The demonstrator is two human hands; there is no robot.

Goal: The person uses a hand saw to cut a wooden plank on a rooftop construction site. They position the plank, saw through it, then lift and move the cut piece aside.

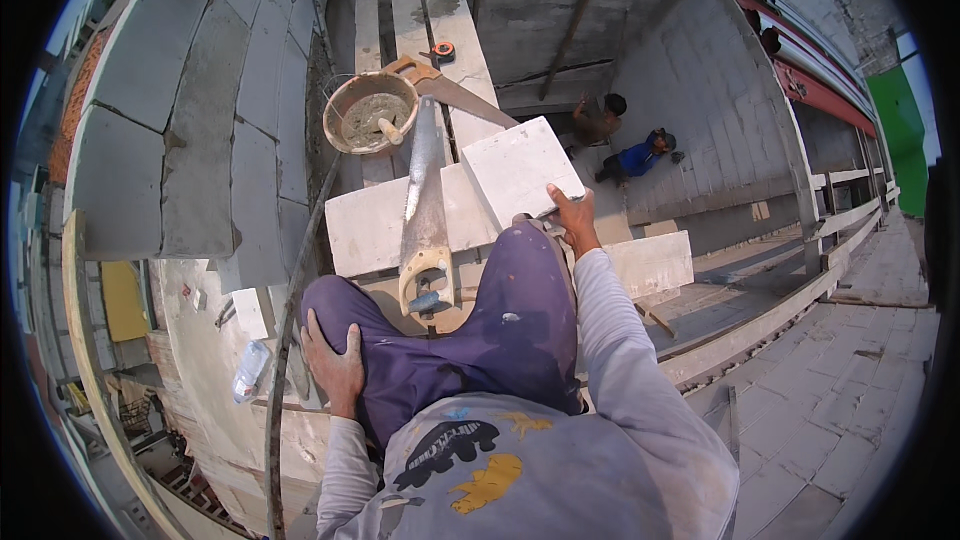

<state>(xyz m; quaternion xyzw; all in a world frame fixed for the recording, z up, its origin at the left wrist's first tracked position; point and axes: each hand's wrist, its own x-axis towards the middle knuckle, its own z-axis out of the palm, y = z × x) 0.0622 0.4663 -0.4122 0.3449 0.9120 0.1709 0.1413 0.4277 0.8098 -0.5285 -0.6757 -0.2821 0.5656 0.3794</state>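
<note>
My right hand grips the near right corner of a pale lightweight concrete block, which rests partly over a longer block lying crosswise before my knees. My left hand lies open on my left knee, holding nothing. Between my legs and the blocks, a handsaw points away from me, its pale handle near my lap. Behind it a second handsaw with a wooden handle lies slantwise on the planks. At its left stands a bucket of grey mortar with a tool's handle sticking out.
An orange and black tape measure sits on the wooden planks. Another pale block lies right of my knee. Block walls rise at left. Far below at right are two people. A plastic bottle lies left of me.
</note>
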